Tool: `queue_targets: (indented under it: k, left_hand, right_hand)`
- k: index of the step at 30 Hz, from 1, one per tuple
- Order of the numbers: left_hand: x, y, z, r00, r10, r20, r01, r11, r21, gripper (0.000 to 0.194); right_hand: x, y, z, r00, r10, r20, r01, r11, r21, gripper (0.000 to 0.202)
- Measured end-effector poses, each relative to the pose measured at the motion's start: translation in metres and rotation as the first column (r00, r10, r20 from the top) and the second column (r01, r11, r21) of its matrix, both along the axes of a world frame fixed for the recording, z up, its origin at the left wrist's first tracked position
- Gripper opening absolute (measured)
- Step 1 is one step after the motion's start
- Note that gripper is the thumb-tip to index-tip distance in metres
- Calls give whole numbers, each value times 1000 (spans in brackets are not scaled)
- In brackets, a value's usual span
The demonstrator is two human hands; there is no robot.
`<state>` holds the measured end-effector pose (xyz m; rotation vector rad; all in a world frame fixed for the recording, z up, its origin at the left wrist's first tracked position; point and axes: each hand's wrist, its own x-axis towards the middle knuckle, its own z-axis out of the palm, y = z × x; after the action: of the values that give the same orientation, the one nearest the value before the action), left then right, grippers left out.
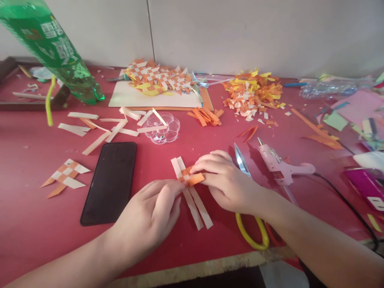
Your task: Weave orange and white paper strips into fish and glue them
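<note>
Cream paper strips run lengthwise, crossed by orange strips in a small woven piece at the middle of the red table. My left hand pinches the weave's lower left edge between thumb and fingers. At its right side, my right hand has its fingertips on the orange strips, partly hiding them. A finished woven fish in orange and cream lies at the left, beyond a black phone. Scissors with yellow handles lie partly under my right forearm.
A pink glue gun with a cable lies at the right. Loose strips surround a clear flower-shaped dish. Woven fish are heaped at the back beside paper scraps. A green bottle is at the back left.
</note>
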<state>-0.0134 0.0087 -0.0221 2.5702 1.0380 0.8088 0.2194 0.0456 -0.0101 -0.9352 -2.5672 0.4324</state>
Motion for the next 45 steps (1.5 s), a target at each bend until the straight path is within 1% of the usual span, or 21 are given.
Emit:
queue_targets:
  k: [4, 8, 14, 18, 21, 23, 25, 29, 32, 35, 37, 41, 45]
  left_hand:
    - [-1, -2, 3, 998, -47, -48, 50, 996, 72, 31]
    - [-2, -2, 6, 996, -66, -67, 70, 996, 59, 32]
    - [-1, -2, 7, 994, -96, -48, 99, 994, 56, 17]
    - [-1, -3, 5, 997, -75, -21, 75, 997, 11, 17]
    - [-1, -1, 4, 999, -39, -4, 39, 997, -64, 25]
    - [-1, 1, 3, 1000, -18, 1, 19, 995, -98, 30]
    - [0, 3, 3, 1000, -12, 3, 12, 995, -99, 31]
    - [1, 5, 4, 1000, -4, 0, 4, 998, -57, 32]
    - [0, 3, 5, 1000, 3, -18, -3, 1000, -15, 24]
    - [-1, 1, 4, 997, -41, -69, 44, 998, 39, 22]
    - [-1, 1, 3, 994, -53, -97, 59, 996, 66, 24]
    - [0, 3, 3, 990, -41, -133, 52, 996, 77, 24]
    - [2, 3, 5, 986, -32, -163, 51, 992, 112, 26]
  right_hand:
    - [0, 0, 1, 1000, -3, -17, 3, 1000, -15, 40]
    - [1, 0, 2, 1000, -18, -23, 18, 1000, -11, 40]
    - [2, 1, 4, 1000, 14, 23, -14, 1000, -4, 34]
    - [3, 1, 4, 1000, 13, 28, -13, 1000, -5, 36]
    - [2, 0, 4, 1000, 11, 17, -10, 1000, -5, 35]
    - [1, 0, 4, 1000, 2, -8, -2, 1000, -9, 29]
    - [-2, -1, 4, 999, -16, -36, 16, 1000, -11, 21]
    - [-7, -1, 0, 997, -52, -55, 52, 999, 2, 14]
    - [-9, -2, -1, 997, -68, -39, 69, 997, 43, 14]
    - [-9, -2, -2, 997, -75, -36, 77, 995, 60, 12]
    - [-9, -2, -1, 996, -81, -38, 83, 995, 46, 11]
    - [-8, -1, 0, 995, -101, -25, 101, 995, -9, 9]
    - [-8, 0, 0, 994, -108, -25, 108, 994, -25, 7]
